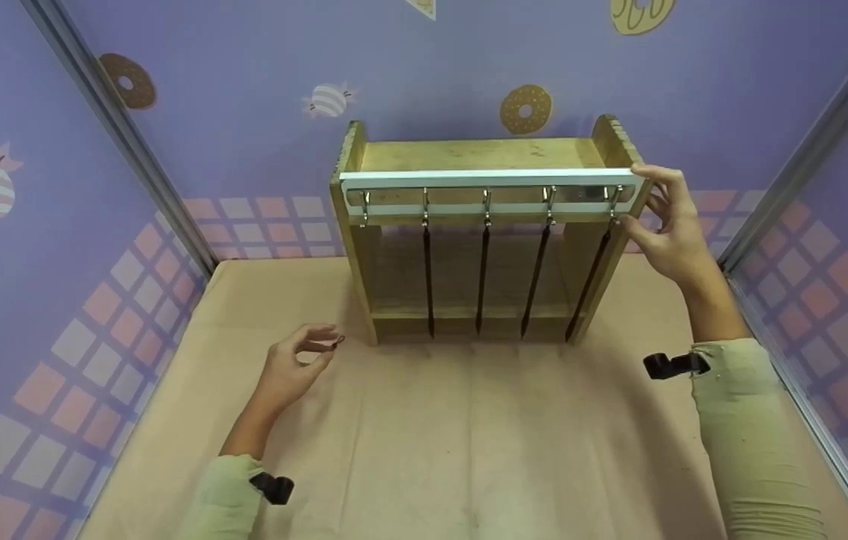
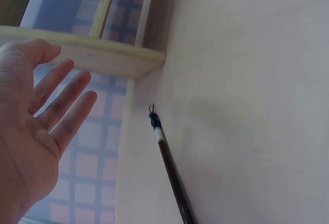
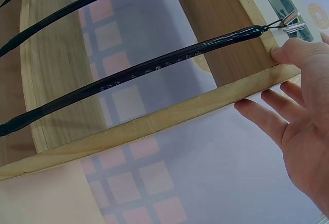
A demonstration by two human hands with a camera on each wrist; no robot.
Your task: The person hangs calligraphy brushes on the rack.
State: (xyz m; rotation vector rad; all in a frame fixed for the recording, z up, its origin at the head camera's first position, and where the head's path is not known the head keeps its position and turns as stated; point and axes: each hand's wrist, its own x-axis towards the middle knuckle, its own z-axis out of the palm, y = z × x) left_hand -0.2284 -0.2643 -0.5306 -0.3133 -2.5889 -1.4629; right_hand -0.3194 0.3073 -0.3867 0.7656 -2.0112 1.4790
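Observation:
A wooden rack (image 1: pixel 364 270) stands at the back, its front rail fitted with a row of metal hooks (image 1: pixel 487 202). Several dark brushes (image 1: pixel 482 277) hang from these by loops; the leftmost hook (image 1: pixel 365 206) holds none. My right hand (image 1: pixel 668 232) grips the rack's upper right corner, thumb on the front near the last hook, fingers along the outer side. My left hand (image 1: pixel 293 367) is low beside the rack's left foot, fingers spread. Below its palm lies another brush (image 2: pixel 175 180), with a black loop (image 2: pixel 152 110) and white band, apart from the fingers. The head view hides most of that brush.
A cream cloth (image 1: pixel 424 450) covers the table. Purple patterned walls (image 1: pixel 244 112) close in the back and both sides, joined by grey metal posts (image 1: pixel 124 127).

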